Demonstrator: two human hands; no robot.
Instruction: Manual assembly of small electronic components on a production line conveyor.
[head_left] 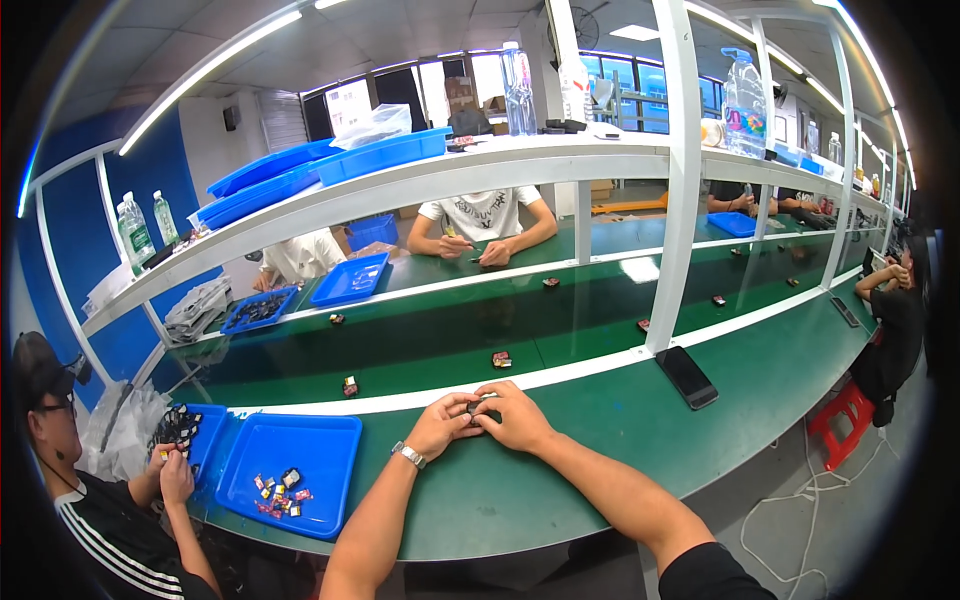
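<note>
My left hand [439,426], with a metal watch on its wrist, meets my right hand [516,419] over the green worktop near its white inner rail. Both are closed, their fingertips pinching a small dark part [473,409] between them. Fingers cover most of that part, so its kind cannot be made out. To the left of my left forearm lies a blue tray [341,470] holding several small red, yellow and black pieces [281,493].
Small red and black pieces [501,360] lie along the green belt [430,350] beyond the rail. A black phone [687,378] rests to the right. At left a co-worker [110,510] handles a small piece; another person [485,225] works across. A white post [676,200] supports the overhead shelf.
</note>
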